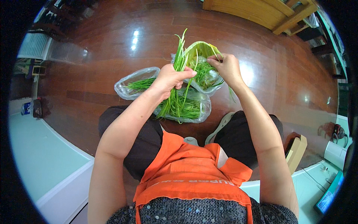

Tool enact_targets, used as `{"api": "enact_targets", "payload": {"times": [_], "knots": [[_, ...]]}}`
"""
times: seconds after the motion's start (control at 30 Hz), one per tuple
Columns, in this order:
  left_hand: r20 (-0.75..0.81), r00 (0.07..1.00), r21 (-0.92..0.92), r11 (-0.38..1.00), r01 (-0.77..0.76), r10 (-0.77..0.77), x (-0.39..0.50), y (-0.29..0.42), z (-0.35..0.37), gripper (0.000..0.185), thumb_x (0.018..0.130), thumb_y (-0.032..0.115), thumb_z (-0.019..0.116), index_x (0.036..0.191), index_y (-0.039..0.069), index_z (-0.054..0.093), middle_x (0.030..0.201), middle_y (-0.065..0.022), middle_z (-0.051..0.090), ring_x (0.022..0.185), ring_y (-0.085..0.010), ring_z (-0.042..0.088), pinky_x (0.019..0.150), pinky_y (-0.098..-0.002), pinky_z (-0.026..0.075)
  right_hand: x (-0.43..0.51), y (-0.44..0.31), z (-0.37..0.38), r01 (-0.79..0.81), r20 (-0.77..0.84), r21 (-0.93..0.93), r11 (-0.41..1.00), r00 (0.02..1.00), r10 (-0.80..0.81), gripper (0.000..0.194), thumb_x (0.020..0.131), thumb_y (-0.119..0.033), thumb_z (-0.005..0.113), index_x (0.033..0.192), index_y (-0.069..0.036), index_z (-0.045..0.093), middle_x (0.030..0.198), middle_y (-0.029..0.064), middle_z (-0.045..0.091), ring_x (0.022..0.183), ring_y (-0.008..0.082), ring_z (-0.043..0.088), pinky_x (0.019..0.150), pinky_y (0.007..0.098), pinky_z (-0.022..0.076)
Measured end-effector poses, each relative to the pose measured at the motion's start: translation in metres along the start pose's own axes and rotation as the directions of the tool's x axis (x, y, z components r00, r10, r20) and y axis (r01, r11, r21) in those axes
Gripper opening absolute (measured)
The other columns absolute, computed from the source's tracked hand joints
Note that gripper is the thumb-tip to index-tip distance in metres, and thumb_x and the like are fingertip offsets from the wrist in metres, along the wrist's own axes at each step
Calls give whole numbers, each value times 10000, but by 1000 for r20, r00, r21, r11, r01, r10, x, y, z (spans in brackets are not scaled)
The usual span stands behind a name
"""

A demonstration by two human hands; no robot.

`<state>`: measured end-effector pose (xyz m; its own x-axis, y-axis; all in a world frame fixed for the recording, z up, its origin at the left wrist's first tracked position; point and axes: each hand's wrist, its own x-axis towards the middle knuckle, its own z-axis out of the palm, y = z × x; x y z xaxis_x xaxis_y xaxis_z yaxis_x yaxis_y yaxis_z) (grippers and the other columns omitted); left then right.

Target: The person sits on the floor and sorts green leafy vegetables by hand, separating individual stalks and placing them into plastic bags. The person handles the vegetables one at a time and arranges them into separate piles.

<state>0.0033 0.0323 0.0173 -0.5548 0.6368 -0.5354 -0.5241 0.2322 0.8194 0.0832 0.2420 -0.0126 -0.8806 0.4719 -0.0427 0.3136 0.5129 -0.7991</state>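
My left hand (pixel 169 79) is closed around a bunch of long green chives (pixel 181 57). Their pale stalk ends point up and away from me, while the leaves hang down over a clear plastic bag (pixel 206 112) holding more chives (pixel 188 107). Between the fingertips of my right hand (pixel 226 65) is a thin chive strand (pixel 214 50). That hand is over the edge of a yellow-lined plastic bag (pixel 200 46) containing loose green scraps (pixel 205 70). To the left, another clear bag (pixel 120 89) lies open with chives (pixel 141 84) inside.
The bags rest on a reddish-brown wooden floor (pixel 92 70) between my feet, near a light shoe (pixel 223 123). Wooden furniture (pixel 246 11) stands at the far right. A cardboard box (pixel 297 154) is beside my right knee, and a white-edged ledge (pixel 64 170) runs along the left.
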Motion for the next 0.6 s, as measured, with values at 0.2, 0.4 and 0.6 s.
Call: {"api": "enact_targets", "payload": {"times": [0.2, 0.4, 0.6], "knots": [[12, 1000, 42, 999, 0, 0, 1, 2, 4, 222, 796, 147, 792, 909, 67, 618, 649, 72, 503, 461, -18, 336, 443, -219, 222, -15, -26, 5, -283, 172, 454, 845, 958, 229, 231, 822, -219, 796, 765, -70, 628, 613, -62, 534, 493, 21, 389, 441, 212, 262], [55, 998, 86, 996, 21, -26, 0, 7, 4, 205, 801, 147, 792, 894, 81, 621, 658, 75, 507, 464, -13, 331, 442, -219, 218, -13, -35, 10, -312, 314, 503, 806, 935, 166, 168, 815, -135, 795, 827, -70, 641, 703, -46, 586, 483, 12, 373, 432, 204, 240], [114, 992, -23, 998, 53, -51, -4, 13, 0, 251, 788, 166, 812, 921, 54, 630, 716, 42, 563, 495, -19, 370, 456, -212, 265, -12, -29, -12, -421, 471, 621, 661, 875, 115, 127, 846, -133, 762, 887, -57, 669, 731, -36, 613, 484, 5, 362, 427, 201, 230]]}}
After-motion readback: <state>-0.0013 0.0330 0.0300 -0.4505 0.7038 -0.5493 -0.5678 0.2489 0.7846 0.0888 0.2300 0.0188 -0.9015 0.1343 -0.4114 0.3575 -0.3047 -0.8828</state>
